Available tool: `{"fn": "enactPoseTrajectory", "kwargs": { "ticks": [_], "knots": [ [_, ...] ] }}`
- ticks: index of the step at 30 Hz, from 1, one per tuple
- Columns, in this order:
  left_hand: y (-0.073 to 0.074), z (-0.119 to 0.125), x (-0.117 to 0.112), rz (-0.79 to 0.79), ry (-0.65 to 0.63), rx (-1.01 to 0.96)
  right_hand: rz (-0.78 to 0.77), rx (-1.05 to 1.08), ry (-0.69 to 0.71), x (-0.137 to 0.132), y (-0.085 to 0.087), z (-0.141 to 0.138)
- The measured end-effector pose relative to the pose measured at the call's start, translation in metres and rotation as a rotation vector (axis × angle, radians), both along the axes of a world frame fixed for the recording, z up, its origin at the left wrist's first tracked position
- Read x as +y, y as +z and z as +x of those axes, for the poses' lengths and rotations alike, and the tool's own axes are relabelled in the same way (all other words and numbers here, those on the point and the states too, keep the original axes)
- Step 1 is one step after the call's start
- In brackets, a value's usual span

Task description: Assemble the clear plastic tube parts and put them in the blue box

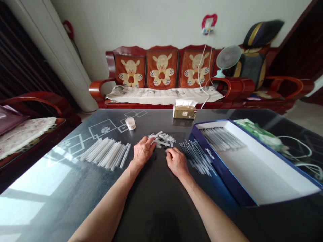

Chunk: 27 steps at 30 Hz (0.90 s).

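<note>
White, short, strip-like pieces (164,138) lie in a loose pile at the centre of the glossy black tabletop (156,195), the hub for these directions. Just at its eight o'clock, the bare left hand (143,150) has its fingers bent and thumb drawn in, fingertips at the pile's edge; whether a piece is pinched there I cannot tell. At five o'clock the bare right hand (176,162) is loosely curled near the pile; its inner side is hidden, so I cannot tell what it grips.

Long whitish tubes (107,153) lie side by side towards eight o'clock, beyond the left hand. Thin, dark-looking, pale-tipped rods (198,158) spread at four o'clock, beside a blue-walled, white-lined open box (257,174), which holds greyish slender tubes (223,138) near its far end. One small white cup (130,123) stands at ten o'clock, a gold-brown tissue box (185,112) at one.
</note>
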<state>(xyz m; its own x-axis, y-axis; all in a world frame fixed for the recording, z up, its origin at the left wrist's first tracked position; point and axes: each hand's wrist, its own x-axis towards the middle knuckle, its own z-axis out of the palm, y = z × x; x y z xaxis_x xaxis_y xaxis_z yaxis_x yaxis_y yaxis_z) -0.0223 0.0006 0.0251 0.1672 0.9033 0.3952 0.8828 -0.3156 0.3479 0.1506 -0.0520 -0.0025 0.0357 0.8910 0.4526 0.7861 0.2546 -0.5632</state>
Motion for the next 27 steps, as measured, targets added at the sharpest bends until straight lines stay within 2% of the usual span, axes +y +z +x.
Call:
{"fn": "enactPoseTrajectory", "kwargs": {
  "ticks": [3,8,10,14,17,20,23,27],
  "knots": [
    [-0.002,0.0,0.0,0.123,-0.035,0.085,-0.006,0.002,0.01,0.0,-0.001,0.001],
    [-0.014,0.0,0.008,0.309,-0.26,-0.097,0.002,0.012,0.02,-0.001,-0.003,-0.001],
    [-0.018,0.0,0.009,0.33,-0.29,-0.148,0.01,0.025,0.031,-0.001,-0.001,0.0],
    [-0.021,-0.001,0.011,0.339,-0.242,-0.183,0.04,-0.012,-0.001,0.003,0.014,0.019],
    [-0.023,-0.002,0.013,0.346,-0.204,-0.198,0.043,-0.179,-0.219,0.008,0.028,0.048],
    [-0.025,-0.003,0.014,0.348,-0.201,-0.206,-0.094,-0.368,-0.407,0.011,0.034,0.076],
    [-0.023,-0.003,0.013,0.321,-0.214,-0.192,-0.214,-0.463,-0.439,0.013,0.032,0.09],
    [-0.015,-0.001,0.008,0.251,-0.156,-0.139,-0.252,-0.508,-0.44,0.015,0.032,0.089]
  ]
}}
